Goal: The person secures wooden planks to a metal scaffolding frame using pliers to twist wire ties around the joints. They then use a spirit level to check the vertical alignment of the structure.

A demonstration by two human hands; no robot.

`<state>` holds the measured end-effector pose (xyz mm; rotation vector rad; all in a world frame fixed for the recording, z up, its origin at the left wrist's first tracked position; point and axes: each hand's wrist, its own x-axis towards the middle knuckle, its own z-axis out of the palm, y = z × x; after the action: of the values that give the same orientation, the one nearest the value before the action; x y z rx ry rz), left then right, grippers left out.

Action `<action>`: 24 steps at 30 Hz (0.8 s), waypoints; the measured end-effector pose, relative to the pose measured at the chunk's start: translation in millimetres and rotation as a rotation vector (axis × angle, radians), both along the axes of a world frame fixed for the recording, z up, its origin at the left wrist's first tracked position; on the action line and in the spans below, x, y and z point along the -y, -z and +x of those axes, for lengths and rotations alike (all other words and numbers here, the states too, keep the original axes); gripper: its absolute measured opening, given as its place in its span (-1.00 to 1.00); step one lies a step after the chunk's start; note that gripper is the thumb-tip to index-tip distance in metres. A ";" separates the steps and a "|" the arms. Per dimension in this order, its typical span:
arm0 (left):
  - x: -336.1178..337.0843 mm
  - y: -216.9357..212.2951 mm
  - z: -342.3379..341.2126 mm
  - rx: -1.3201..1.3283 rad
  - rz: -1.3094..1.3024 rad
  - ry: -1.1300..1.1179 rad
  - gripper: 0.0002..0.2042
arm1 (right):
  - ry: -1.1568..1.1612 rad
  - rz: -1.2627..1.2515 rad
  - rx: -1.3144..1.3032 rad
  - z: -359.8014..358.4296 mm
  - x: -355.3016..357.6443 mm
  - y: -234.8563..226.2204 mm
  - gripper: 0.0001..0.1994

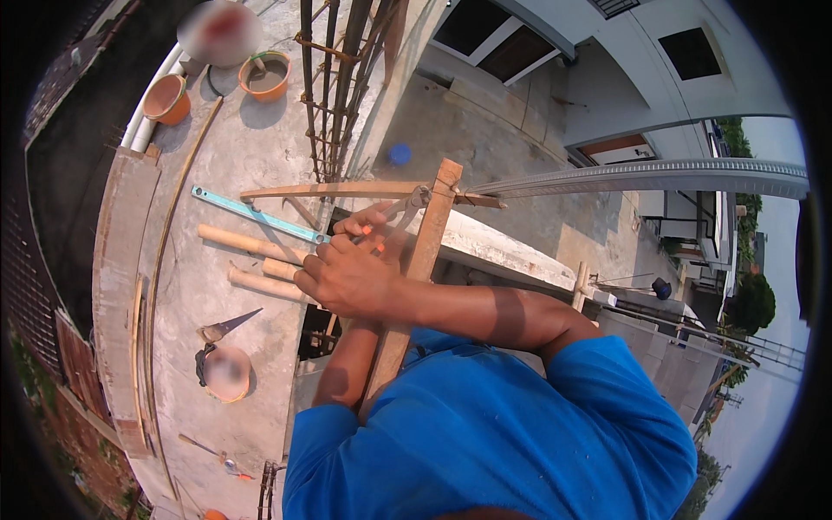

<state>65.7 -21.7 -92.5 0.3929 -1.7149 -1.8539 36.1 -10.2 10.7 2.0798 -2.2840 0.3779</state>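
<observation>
A: What are the fingers doing?

B: The left hand (367, 220) has its fingers curled around a tool (400, 208), orange tips showing between the hands; the right hand's (345, 277) fingers are bent inward, but I cannot tell whether they clamp on anything

A: And where does the tool sit?

B: Its head is just beside the upper part of a beam (426, 238); I can't say if they touch. The right forearm (459, 308) crosses over that beam

A: What's next, going outward?

B: A slat (329, 189) behind the tool, then a turquoise level (251, 212), its near end by the right hand, and round poles (238, 238) on the concrete (195, 282)

A: Further off?

B: A rebar cage (334, 95) past the slat, two orange buckets (267, 80) to its left, and a grey metal channel (641, 178) reaching away to the right
</observation>
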 end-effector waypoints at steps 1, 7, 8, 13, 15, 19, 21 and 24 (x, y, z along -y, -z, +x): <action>-2.1 -20.0 -0.7 -0.076 0.135 -0.005 -0.54 | -0.016 0.022 -0.004 0.1 -1.2 1.0 -0.86; 20.3 -40.2 -10.5 -0.256 0.143 0.194 -0.40 | -0.004 0.074 0.174 -7.7 2.3 -15.1 -0.86; 29.5 -48.6 -12.6 -0.254 0.093 0.237 -0.41 | -0.026 0.134 0.223 -13.7 6.5 -22.2 -0.84; 54.4 -46.5 -49.2 -0.346 0.318 0.451 -0.54 | -0.045 0.645 0.549 -65.7 49.1 -109.2 -0.68; 47.6 -12.1 -67.0 -0.425 0.499 0.482 -0.62 | -0.132 0.727 0.767 -98.1 59.3 -129.5 -0.58; 10.6 -12.4 -77.0 -0.302 0.600 0.245 -0.76 | -0.048 0.690 1.075 -137.1 49.4 -133.7 -0.55; 4.1 -21.4 -73.0 -0.147 0.492 0.083 -0.80 | 0.073 0.468 0.874 -125.4 42.7 -135.0 -0.49; 9.8 -34.1 -65.9 -0.126 0.533 0.179 -0.70 | 0.190 0.046 0.420 -83.3 28.9 -98.3 -0.32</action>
<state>-0.2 -31.5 -58.4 0.3245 -1.1867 -2.4085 -47.1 -39.1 109.0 1.9262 -2.7105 0.8282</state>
